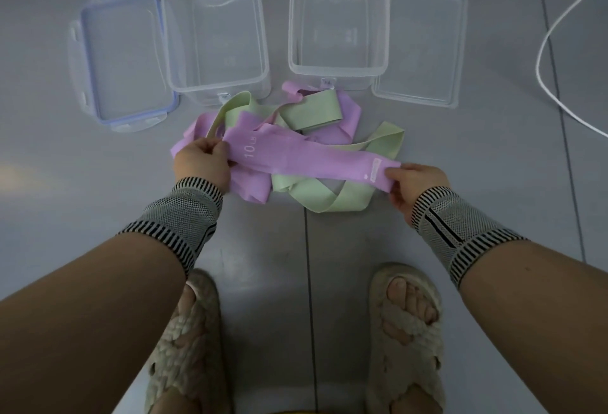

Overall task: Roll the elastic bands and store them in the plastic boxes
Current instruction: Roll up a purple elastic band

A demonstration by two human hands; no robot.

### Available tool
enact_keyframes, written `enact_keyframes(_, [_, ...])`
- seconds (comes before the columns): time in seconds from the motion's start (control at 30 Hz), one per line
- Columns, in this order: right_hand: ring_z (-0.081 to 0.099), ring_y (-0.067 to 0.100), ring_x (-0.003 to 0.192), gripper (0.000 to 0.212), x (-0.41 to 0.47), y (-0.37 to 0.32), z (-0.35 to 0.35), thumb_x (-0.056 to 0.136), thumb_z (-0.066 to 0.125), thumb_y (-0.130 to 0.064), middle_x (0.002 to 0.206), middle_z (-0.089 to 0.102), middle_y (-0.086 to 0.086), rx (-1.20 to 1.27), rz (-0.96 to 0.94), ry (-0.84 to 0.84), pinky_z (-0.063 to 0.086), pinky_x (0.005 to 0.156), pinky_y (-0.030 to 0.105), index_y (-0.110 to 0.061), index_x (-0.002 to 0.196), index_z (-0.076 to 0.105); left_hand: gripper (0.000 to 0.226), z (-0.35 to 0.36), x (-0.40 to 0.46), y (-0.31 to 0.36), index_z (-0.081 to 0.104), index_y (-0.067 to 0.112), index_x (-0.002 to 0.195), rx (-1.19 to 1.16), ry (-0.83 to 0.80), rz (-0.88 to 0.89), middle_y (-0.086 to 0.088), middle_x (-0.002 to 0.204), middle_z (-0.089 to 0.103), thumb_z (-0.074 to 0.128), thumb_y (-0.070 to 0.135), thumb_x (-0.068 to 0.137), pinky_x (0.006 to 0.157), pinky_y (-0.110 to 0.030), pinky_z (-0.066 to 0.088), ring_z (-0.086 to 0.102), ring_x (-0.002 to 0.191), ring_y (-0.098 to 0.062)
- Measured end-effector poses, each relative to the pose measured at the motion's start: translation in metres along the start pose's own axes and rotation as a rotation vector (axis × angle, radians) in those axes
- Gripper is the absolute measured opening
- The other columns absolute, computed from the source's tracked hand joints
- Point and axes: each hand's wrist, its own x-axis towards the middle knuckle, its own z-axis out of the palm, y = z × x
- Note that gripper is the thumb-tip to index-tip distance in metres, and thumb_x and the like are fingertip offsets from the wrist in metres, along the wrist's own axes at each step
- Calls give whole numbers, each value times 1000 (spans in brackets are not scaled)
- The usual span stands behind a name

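Note:
A purple elastic band marked "10 LB" is stretched flat between my hands above a tangled heap of purple and green bands on the grey floor. My left hand pinches its left end, and my right hand pinches its right end by a small label. Two clear plastic boxes stand beyond the heap with nothing inside: the left box and the right box.
A blue-rimmed lid lies left of the left box. A clear lid lies right of the right box. A white cable curves across the floor at the far right. My feet in fluffy slippers are near the bottom.

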Motion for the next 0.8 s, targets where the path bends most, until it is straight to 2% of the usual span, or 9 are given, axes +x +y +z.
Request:
enact_keyframes(0.13, [59, 23, 64, 18, 5, -11, -4, 67, 74, -14, 66, 64, 3, 15, -141, 126, 53, 74, 40, -24, 61, 60, 18, -7, 9, -3, 67, 12, 95, -44, 108, -50, -7, 89, 64, 51, 19, 91, 76, -27, 46, 57, 79, -22])
enact_keyframes(0.2, [60, 23, 64, 18, 3, -19, -1, 70, 74, -12, 68, 64, 5, 38, -134, 105, 54, 73, 38, -23, 64, 61, 21, -6, 10, -3, 69, 12, 101, -23, 87, -61, -7, 91, 64, 52, 21, 91, 78, -27, 46, 58, 82, -22])
enact_keyframes(0.33, [54, 20, 58, 20, -11, -29, 12, 80, 68, -2, 69, 60, 9, 116, -99, -25, 49, 60, 31, -17, 71, 57, 24, -2, 3, 2, 67, 19, 109, -30, 46, -18, -1, 93, 62, 53, 23, 91, 76, -22, 41, 57, 85, -18])
enact_keyframes(0.43, [56, 17, 58, 19, -27, -40, 23, 81, 66, 1, 76, 62, 11, 166, -105, -127, 49, 53, 26, -16, 79, 56, 24, -5, -6, 12, 64, 23, 112, 63, 58, 199, 0, 109, 60, 56, 26, 90, 81, -22, 41, 54, 90, -12])
enact_keyframes(0.53, [60, 17, 59, 22, -49, -59, 37, 82, 64, 3, 83, 63, 12, 241, -114, -232, 51, 49, 24, -14, 90, 54, 27, -7, -29, 35, 65, 27, 110, 135, -150, 573, 6, 113, 61, 67, 31, 83, 88, -23, 43, 53, 94, -7])
enact_keyframes(0.63, [59, 18, 58, 22, -75, -84, 50, 83, 62, 4, 78, 61, 12, 287, -132, -340, 53, 48, 25, -12, 96, 53, 47, -10, -55, 58, 63, 24, 116, 230, -316, 850, 12, 110, 60, 76, 37, 72, 89, -14, 36, 49, 93, -1])
enact_keyframes(0.7, [62, 18, 54, 17, -93, -104, 56, 85, 60, 3, 73, 61, 13, 303, -136, -407, 52, 47, 25, -8, 97, 54, 50, -17, -62, 70, 62, 23, 117, 223, -318, 914, 10, 109, 65, 77, 37, 72, 85, -11, 36, 54, 91, -2])
enact_keyframes(0.8, [66, 25, 56, 10, -124, -136, 57, 85, 54, 0, 68, 66, 19, 338, -90, -514, 55, 52, 27, -2, 95, 56, 30, -43, -64, 90, 67, 23, 106, 149, -261, 900, 8, 95, 70, 73, 29, 78, 84, -19, 47, 63, 85, -3])
